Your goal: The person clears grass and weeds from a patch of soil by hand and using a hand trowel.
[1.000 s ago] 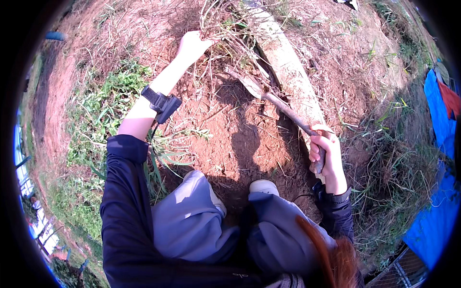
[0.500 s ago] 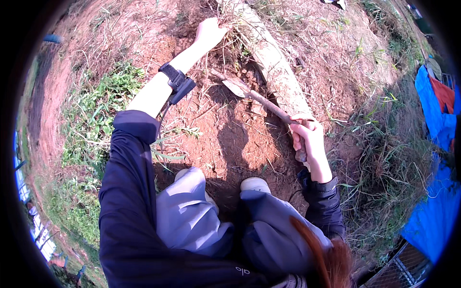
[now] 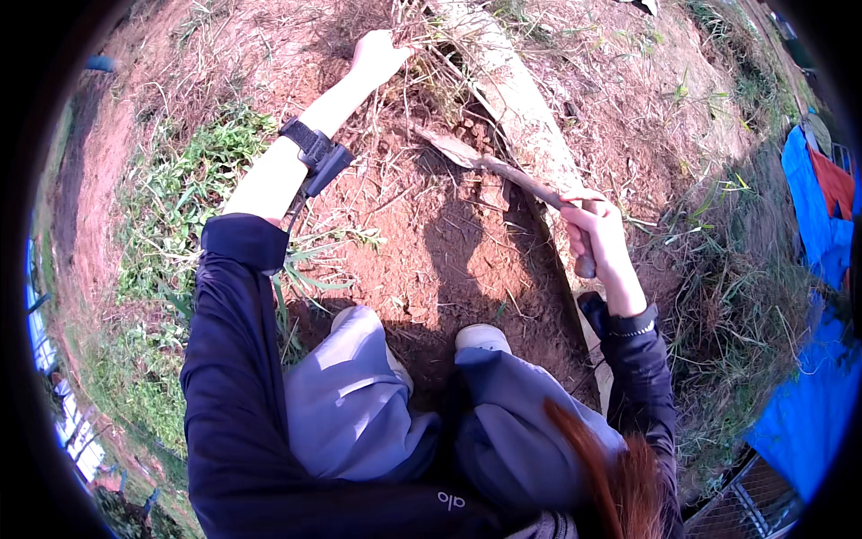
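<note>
Red soil lay under my trowel (image 3: 503,166), its blade dug in beside the concrete edge (image 3: 530,117). My right hand (image 3: 597,229) was wrapped tight around its handle; my left hand (image 3: 377,56) clutched dry grass (image 3: 431,45).

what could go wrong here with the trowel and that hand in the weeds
1. The left hand grips dry grass close beyond the trowel blade, so a forward slip of the tool could strike its fingers.
2. The right hand holds the handle right beside the pale concrete edge; a hard dig might scrape the knuckles against it.
3. The person crouches with a shoe on loose red soil, so footing may give while pulling.
</note>
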`<state>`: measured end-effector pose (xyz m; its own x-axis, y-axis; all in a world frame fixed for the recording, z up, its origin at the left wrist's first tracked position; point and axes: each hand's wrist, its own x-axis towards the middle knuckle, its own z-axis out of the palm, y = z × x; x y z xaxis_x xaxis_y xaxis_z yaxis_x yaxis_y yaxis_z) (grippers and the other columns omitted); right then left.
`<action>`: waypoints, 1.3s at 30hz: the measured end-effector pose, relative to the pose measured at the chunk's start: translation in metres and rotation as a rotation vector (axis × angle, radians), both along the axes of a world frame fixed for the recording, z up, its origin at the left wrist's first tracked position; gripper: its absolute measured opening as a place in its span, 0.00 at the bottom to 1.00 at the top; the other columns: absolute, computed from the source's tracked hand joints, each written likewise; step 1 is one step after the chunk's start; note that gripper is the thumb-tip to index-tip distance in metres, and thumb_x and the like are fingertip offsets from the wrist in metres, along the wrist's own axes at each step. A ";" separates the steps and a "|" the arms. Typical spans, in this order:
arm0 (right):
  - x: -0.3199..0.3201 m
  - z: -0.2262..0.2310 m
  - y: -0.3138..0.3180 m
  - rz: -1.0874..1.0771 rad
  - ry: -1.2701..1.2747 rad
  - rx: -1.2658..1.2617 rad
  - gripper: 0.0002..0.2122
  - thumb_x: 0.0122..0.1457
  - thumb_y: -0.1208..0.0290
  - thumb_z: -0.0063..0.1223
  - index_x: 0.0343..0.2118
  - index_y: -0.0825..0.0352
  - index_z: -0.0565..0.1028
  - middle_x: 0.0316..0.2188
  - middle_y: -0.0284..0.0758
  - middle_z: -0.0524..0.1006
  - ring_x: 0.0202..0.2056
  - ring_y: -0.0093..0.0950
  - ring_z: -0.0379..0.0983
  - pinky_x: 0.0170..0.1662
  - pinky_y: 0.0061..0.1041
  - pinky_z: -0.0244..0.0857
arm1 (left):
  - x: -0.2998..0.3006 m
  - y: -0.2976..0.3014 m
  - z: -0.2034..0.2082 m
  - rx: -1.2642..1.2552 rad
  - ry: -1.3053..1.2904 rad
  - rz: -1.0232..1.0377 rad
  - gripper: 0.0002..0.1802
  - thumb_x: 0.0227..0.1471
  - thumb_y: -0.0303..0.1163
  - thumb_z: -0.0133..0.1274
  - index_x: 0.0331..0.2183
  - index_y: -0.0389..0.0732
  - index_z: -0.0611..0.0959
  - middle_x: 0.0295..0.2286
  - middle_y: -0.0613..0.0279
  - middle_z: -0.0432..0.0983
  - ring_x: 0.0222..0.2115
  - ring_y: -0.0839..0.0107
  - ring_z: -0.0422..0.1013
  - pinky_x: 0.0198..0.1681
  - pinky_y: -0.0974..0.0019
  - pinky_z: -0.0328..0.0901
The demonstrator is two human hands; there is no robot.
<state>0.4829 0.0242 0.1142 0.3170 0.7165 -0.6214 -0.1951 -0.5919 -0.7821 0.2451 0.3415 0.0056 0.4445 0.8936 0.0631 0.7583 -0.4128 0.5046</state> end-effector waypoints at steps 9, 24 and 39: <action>-0.016 -0.015 -0.014 -0.033 0.025 0.050 0.07 0.48 0.80 0.50 0.32 0.68 0.72 0.11 0.28 0.63 0.09 0.16 0.55 0.12 0.15 0.49 | 0.010 0.012 -0.003 -0.005 0.024 0.008 0.21 0.41 0.46 0.55 0.20 0.34 0.80 0.16 0.57 0.75 0.23 0.66 0.74 0.31 0.65 0.68; -0.048 -0.043 0.024 -0.024 -0.030 0.212 0.07 0.48 0.81 0.49 0.32 0.67 0.71 0.10 0.28 0.65 0.08 0.17 0.57 0.11 0.15 0.50 | 0.007 0.007 0.004 0.044 0.052 0.040 0.23 0.40 0.45 0.56 0.30 0.32 0.77 0.26 0.46 0.75 0.30 0.56 0.73 0.36 0.60 0.66; -0.046 -0.020 -0.004 0.107 -0.200 0.207 0.09 0.46 0.86 0.48 0.30 0.66 0.72 0.11 0.24 0.66 0.11 0.12 0.58 0.14 0.11 0.50 | -0.185 0.108 0.024 0.432 0.030 0.362 0.24 0.40 0.46 0.54 0.33 0.35 0.78 0.30 0.46 0.75 0.34 0.54 0.72 0.38 0.60 0.64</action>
<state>0.4368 0.0204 0.0941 0.3342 0.8573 -0.3917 0.0298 -0.4250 -0.9047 0.0599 0.4497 0.0300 0.1217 0.8853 0.4487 0.9014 -0.2879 0.3236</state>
